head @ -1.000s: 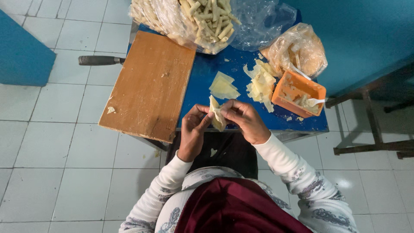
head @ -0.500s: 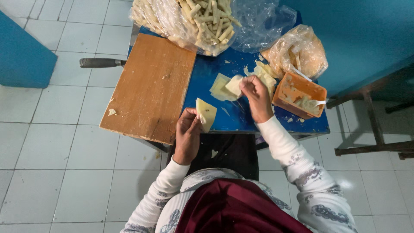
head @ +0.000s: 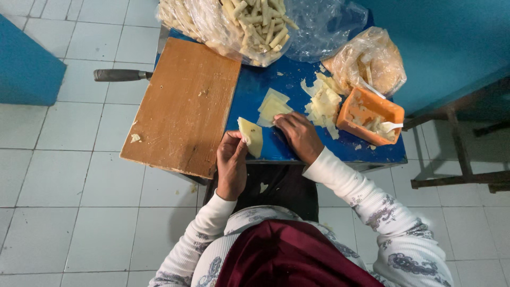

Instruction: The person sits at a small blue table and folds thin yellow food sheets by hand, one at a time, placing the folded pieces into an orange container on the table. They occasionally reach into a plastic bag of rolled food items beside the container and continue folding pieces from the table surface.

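A small blue table (head: 255,90) is set on a pale tiled floor (head: 64,202). On it a wooden cutting board (head: 183,109) is laid at the left, overhanging the near edge. Clear bags of rolled pastries (head: 239,21) are placed at the far edge, loose pale wrappers (head: 324,103) in the middle, and an orange tub (head: 369,114) at the right.
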